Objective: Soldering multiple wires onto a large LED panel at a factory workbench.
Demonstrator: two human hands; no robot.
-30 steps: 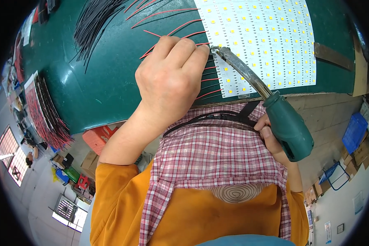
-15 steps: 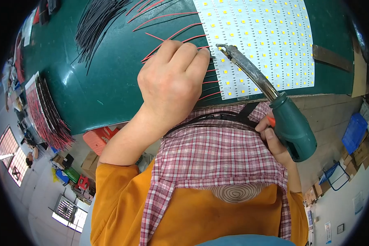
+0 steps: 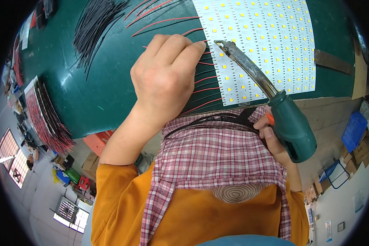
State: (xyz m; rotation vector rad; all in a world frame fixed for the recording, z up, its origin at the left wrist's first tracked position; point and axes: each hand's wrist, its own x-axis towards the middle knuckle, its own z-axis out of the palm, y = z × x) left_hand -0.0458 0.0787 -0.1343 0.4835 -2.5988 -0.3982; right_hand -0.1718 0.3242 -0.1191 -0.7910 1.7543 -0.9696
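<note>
My left hand (image 3: 163, 78) is closed in a pinch at the left edge of a white LED panel (image 3: 270, 67) dotted with yellow squares. A red wire (image 3: 205, 41) shows at its fingertips, its end by the panel's edge pads; the fingers hide the rest. My right hand (image 3: 273, 141) is wrapped round a green soldering gun (image 3: 293, 127) with an orange trigger. The gun's dark, worn tip (image 3: 219, 43) hangs over the panel's left edge, just right of the left fingertips; I cannot tell whether it touches. Several red and black wires extend leftward from the panel's edge.
Loose black wires (image 3: 92, 33) lie at the far left of the green tabletop (image 3: 106, 82). A bundle of red and black wired strips (image 3: 47, 115) sits at the left edge. Flat metal bar (image 3: 334, 61) lies right of the panel. A red stool (image 3: 97, 141) stands below the table.
My left hand has shifted slightly left and away from me. The soldering gun's tip has moved a little up and left. The panel and its wires sit slightly lower in view.
</note>
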